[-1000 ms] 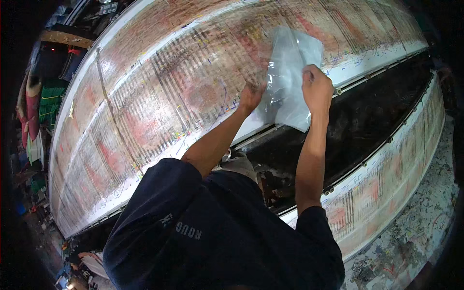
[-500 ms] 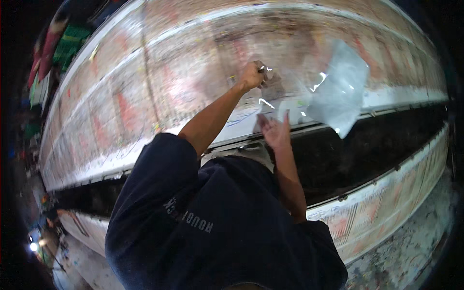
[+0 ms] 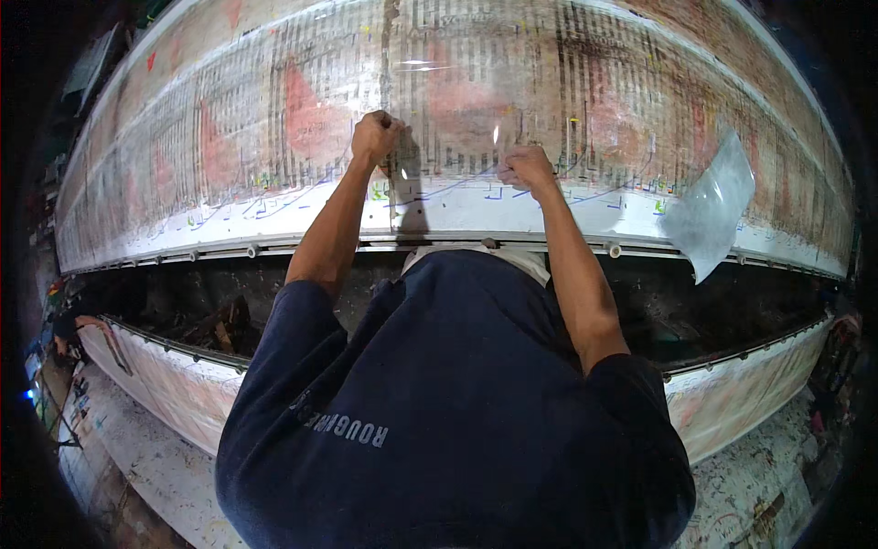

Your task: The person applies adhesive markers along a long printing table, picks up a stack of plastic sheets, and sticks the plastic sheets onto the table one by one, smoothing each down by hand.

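Note:
My left hand (image 3: 375, 140), fingers closed, pinches a transparent sheet (image 3: 457, 114) against the curved, weathered panel (image 3: 274, 110), which carries faint stripes, red patches and coloured pen marks. My right hand (image 3: 528, 167) has bent fingers gripping the same sheet farther right, just above the panel's white band (image 3: 444, 212). The sheet is barely visible apart from its glints, so its edges are unclear. Off to my right, a milky, crumpled plastic sheet (image 3: 709, 206) rests on the panel, overhanging its lower edge; neither hand is touching it.
A rail with round fittings (image 3: 615, 250) runs along the panel's lower edge. Behind my body is a dark recess (image 3: 722, 302) holding debris at the left, bordered by a second curved white section (image 3: 174, 393). Stained flooring (image 3: 137, 457) and clutter line the sides.
The milky plastic went from between my hands to the right side. Both hands now hold the clear sheet low on the panel; my right hand rose from an open pose and closed on it.

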Demonstrator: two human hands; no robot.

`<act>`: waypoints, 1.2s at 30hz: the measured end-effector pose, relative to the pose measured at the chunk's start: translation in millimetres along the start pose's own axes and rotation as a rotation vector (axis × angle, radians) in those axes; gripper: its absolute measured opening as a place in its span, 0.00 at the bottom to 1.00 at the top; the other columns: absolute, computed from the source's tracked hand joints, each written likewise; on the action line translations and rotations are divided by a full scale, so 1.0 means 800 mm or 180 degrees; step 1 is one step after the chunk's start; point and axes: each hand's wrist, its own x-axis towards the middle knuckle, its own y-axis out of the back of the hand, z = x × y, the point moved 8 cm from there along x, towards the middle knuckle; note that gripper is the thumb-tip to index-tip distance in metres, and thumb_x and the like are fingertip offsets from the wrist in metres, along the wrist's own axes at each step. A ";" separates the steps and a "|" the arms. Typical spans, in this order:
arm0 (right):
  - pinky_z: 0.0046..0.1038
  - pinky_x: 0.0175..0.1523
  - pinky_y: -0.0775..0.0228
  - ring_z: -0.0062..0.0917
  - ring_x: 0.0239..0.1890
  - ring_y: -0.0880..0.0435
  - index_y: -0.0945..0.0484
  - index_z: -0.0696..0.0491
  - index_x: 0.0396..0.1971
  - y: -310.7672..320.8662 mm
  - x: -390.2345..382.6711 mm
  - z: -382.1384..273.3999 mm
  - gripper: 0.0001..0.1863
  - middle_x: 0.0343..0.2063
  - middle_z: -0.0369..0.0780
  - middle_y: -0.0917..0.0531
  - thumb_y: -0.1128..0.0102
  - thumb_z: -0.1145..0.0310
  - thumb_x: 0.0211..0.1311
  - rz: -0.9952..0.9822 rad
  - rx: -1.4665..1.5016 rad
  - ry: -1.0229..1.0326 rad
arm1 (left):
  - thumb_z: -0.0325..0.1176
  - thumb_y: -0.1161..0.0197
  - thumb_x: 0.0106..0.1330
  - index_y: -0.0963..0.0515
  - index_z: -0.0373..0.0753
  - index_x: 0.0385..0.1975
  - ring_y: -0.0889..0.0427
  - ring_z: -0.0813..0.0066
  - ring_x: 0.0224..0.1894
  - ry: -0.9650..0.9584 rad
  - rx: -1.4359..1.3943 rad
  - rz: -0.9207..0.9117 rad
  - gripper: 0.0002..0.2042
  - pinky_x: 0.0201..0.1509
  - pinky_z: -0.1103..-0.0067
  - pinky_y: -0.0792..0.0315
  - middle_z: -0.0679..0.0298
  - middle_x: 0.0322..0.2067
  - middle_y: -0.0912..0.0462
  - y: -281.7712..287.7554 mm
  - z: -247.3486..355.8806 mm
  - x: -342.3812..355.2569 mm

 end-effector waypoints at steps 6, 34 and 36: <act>0.31 0.39 0.23 0.32 0.33 0.13 0.14 0.54 0.25 0.008 0.030 0.021 0.12 0.29 0.43 0.13 0.30 0.60 0.47 0.0725 -0.2920 0.0258 | 0.47 0.29 0.57 0.14 0.37 0.33 0.13 0.54 0.35 -0.0029 0.0320 0.0229 0.17 0.42 0.66 0.21 0.52 0.32 0.13 0.014 -0.024 -0.035; 0.38 0.44 0.23 0.38 0.36 0.13 0.15 0.54 0.27 -0.005 -0.012 -0.010 0.18 0.30 0.43 0.12 0.22 0.57 0.42 0.0726 -0.3306 0.0266 | 0.41 0.29 0.58 0.17 0.34 0.28 0.15 0.52 0.33 -0.0292 -0.0005 0.0226 0.14 0.40 0.65 0.23 0.50 0.27 0.15 0.017 -0.020 -0.047; 0.37 0.44 0.23 0.38 0.36 0.13 0.14 0.54 0.28 -0.011 -0.015 -0.015 0.18 0.30 0.43 0.12 0.22 0.57 0.42 0.0653 -0.3300 0.0224 | 0.41 0.29 0.57 0.17 0.33 0.29 0.16 0.52 0.33 -0.0300 -0.0020 0.0268 0.14 0.40 0.64 0.23 0.50 0.27 0.15 0.017 -0.025 -0.049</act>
